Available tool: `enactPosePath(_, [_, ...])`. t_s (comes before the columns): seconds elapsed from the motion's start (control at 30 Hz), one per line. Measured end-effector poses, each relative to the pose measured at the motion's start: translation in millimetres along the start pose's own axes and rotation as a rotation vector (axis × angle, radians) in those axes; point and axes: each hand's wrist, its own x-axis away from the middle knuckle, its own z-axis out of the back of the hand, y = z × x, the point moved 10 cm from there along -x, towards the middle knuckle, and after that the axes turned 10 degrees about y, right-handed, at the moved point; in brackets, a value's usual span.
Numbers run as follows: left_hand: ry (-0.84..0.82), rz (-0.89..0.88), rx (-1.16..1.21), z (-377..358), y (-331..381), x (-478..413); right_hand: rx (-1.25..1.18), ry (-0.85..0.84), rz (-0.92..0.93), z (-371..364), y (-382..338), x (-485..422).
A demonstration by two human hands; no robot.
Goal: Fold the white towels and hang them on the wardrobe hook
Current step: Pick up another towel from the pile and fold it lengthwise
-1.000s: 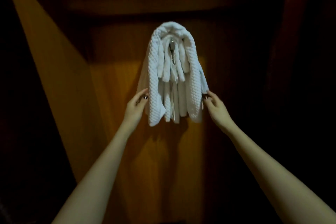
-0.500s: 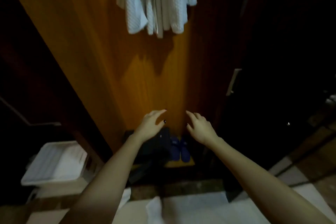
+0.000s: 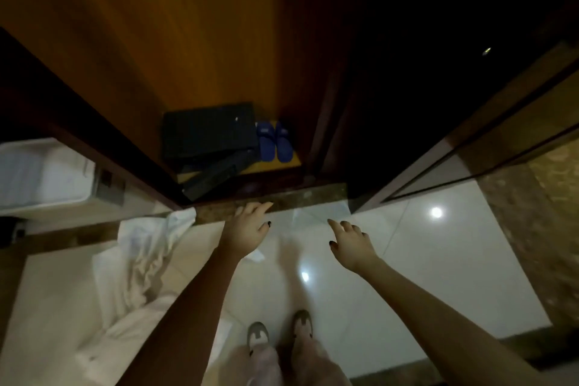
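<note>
White and crumpled, the towel (image 3: 141,263) lies in a heap on the pale floor tiles (image 3: 423,260) at your left side. One corner of it touches the stone threshold (image 3: 297,194) of the wardrobe. Your left hand (image 3: 247,229) hovers just to the right of this heap, with the fingers loosely stretched and holding nothing. Your left forearm passes over the right edge of the heap. Your right hand (image 3: 351,241) is well apart from the towel, more to the right; its fingers are relaxed and a little spread, and it is also empty.

The step in hand, as I judge it, is to pick up this towel for folding. To do it well, take it by two corners or along one edge, not by the middle, so that it falls open flat when you lift it. The left hand is the nearer one, so let it reach first.

The hook is not in view. Inside the wardrobe stand a black box (image 3: 208,130) and a pair of blue slippers (image 3: 275,141). A white bin (image 3: 40,172) is at the far left.
</note>
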Motion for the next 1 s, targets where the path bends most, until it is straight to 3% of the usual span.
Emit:
enactPosePath(0.23, [-0.113,0.17,-0.021,-104.8,-111.6,64.3,0.035,-0.167,0.035,-130.2,-33.0,-21.7])
enactPosePath(0.43, [-0.187,0.378,-0.07,-149.2,-212.0,123.6,-0.009,-0.251,0.075,-206.9,-93.8,-56.8])
enactPosePath(0.63, [-0.152,0.532,0.028,-217.2,-278.3,101.2,-0.037,-0.278,0.162,-268.5,-145.9,-140.4])
enactPosePath(0.83, [-0.112,0.628,0.068,-332.1,-330.5,43.8,0.112,-0.288,0.321,-363.2,-172.8,-245.8])
enactPosePath(1.0, [-0.052,0.759,0.223,-436.8,-385.1,22.9,0.155,-0.347,0.345,-464.1,-167.9,-311.2])
